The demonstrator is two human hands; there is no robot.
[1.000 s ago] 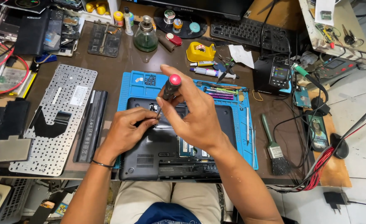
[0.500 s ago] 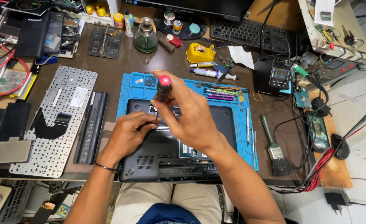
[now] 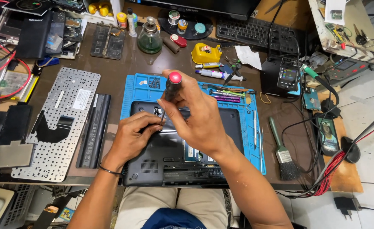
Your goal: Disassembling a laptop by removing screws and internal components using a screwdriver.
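Black laptop (image 3: 161, 169) partly hidden beneath right hand (image 3: 199, 123).

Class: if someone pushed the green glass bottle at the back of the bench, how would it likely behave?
The green glass bottle probably slides rather than tips: its base looks wide and squat. Being glass, it is likely heavy for its size and breakable if knocked off the brown bench.

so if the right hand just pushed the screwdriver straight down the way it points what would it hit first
Probably the black laptop base: the right hand holds the screwdriver tip-down by the left hand's fingers. Contact can't be told.
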